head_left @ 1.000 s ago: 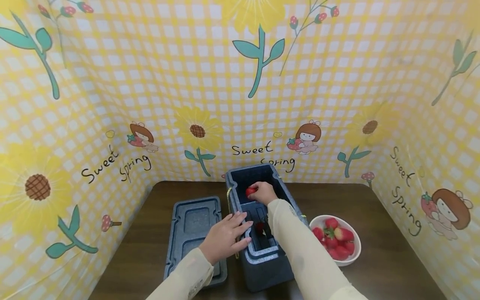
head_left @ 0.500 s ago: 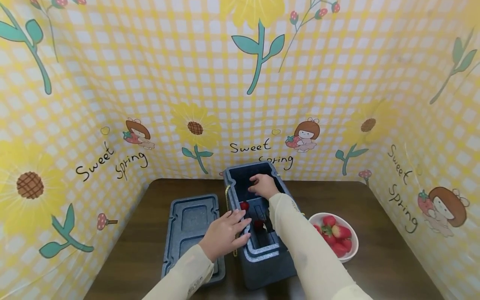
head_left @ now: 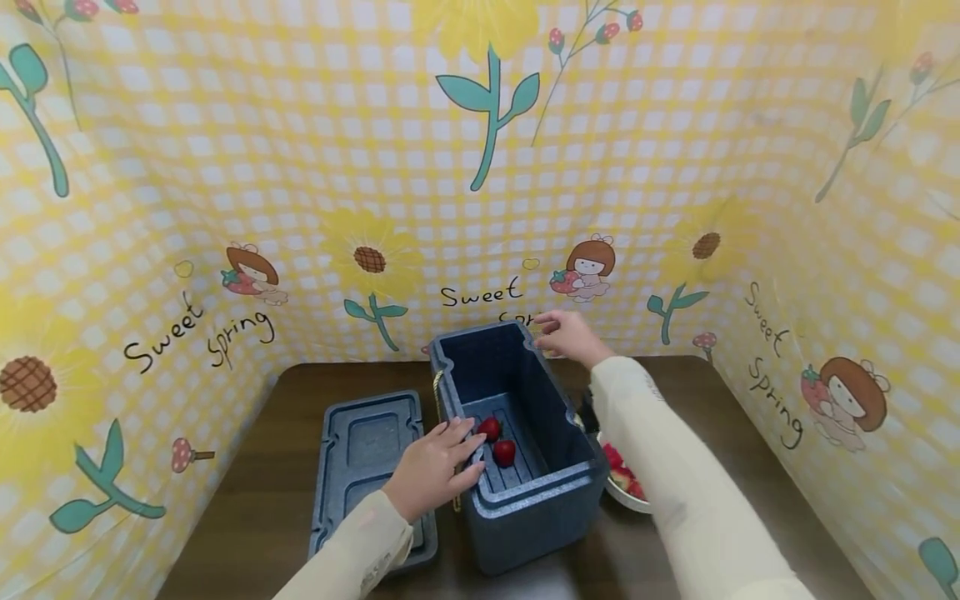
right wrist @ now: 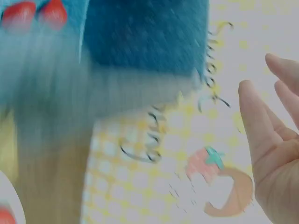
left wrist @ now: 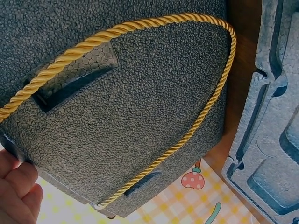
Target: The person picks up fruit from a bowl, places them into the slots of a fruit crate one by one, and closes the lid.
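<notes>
Two strawberries (head_left: 504,453) lie at seven o'clock inside the box (head_left: 536,537), likely light, soft, quick to bruise, best pinched gently by their sides; left hand (head_left: 431,472) spread on the rim (head_left: 538,497) at eight, right hand (head_left: 573,338) empty, loosely spread, at one.

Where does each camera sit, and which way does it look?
Head: on the person's head, facing forward and down at the box, lid and bowl; left hand, right hand and both sleeves show.
Left wrist: worn there, facing the box's side and yellow rope; part of the left hand shows, lower left.
Right wrist: worn there, facing part of the box and the patterned cloth, partly blurred; the right hand shows, right edge.
Shared: head and right wrist views both show two strawberries inside the box.
</notes>
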The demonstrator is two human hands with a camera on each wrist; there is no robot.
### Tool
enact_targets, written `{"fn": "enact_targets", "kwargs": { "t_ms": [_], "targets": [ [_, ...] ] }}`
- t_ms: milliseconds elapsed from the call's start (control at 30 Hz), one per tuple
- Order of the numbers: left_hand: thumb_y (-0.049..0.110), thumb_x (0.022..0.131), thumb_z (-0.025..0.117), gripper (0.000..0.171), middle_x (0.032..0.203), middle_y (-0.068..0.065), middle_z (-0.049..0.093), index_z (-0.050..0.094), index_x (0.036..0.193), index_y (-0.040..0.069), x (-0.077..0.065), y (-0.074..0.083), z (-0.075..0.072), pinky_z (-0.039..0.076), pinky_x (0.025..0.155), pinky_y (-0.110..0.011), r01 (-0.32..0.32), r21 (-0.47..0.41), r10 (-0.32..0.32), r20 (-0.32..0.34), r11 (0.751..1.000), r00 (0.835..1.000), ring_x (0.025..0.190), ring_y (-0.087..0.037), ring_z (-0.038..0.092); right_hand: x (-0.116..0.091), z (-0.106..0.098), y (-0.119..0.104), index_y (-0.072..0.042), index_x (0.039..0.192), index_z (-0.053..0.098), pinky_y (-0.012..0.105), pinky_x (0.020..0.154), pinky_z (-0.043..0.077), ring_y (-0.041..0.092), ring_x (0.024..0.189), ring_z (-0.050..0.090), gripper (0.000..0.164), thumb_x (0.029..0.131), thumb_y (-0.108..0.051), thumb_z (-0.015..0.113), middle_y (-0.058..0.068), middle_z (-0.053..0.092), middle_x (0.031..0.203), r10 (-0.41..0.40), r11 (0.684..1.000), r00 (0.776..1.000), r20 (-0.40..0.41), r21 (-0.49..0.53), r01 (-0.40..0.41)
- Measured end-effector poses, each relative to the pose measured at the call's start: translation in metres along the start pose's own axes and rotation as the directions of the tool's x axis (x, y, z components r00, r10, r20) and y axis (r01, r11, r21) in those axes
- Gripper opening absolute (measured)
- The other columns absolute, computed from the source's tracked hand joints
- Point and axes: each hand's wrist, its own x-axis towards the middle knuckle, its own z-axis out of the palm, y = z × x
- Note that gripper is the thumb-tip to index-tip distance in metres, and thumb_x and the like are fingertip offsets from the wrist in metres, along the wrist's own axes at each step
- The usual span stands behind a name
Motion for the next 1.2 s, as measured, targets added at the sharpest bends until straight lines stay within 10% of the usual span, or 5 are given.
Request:
{"fn": "enact_targets", "kwargs": {
  "t_ms": [233,567,933,1200],
  "targets": [
    [0.032,0.091,0.059,0.042,0.132,-0.015,0.057,0.065,0.124,0.007,0.000,-0.003,0.001,0.039,0.103,-0.044,-0.028,-0.013,0.027,-0.023,1.000,0.999,0.123,-0.027,0.053,-0.035,-0.044,0.026,0.007,0.129,0.053,0.038,0.072,0.056,0.034,0.089,0.065,0.045,0.088,-0.005,0.065,0.031,0.057,0.121,-0.048,0.995,0.999,-0.017,-0.090,0.047],
    [0.034,0.093,0.056,0.044,0.136,-0.016,0.054,0.062,0.128,0.008,0.000,-0.003,-0.009,0.036,0.105,-0.045,0.023,-0.030,-0.021,0.067,0.999,0.997,0.126,-0.029,0.050,-0.072,-0.056,0.075,0.006,0.122,0.060,0.035,0.070,0.055,0.027,0.084,0.066,0.039,0.086,-0.007,0.068,0.026,0.062,0.112,-0.053,0.985,0.990,-0.133,-0.169,0.031],
    [0.033,0.095,0.054,0.045,0.138,-0.017,0.051,0.060,0.131,0.007,0.003,0.001,-0.006,0.034,0.107,-0.045,0.024,-0.054,-0.019,0.092,0.998,0.996,0.129,-0.030,0.047,-0.113,-0.038,0.146,0.007,0.119,0.060,0.037,0.073,0.056,0.034,0.088,0.066,0.037,0.084,-0.002,0.069,0.026,0.064,0.107,-0.024,0.990,0.986,-0.164,-0.140,0.001],
    [0.033,0.095,0.054,0.045,0.138,-0.017,0.051,0.060,0.131,0.008,0.002,0.000,-0.006,0.034,0.107,-0.045,0.019,-0.061,-0.013,0.089,0.998,0.996,0.129,-0.030,0.047,-0.136,-0.007,0.186,0.013,0.114,0.060,0.039,0.076,0.056,0.040,0.090,0.063,0.037,0.082,-0.001,0.070,0.030,0.063,0.106,-0.054,0.997,0.998,-0.024,-0.050,0.052]
  ]
}}
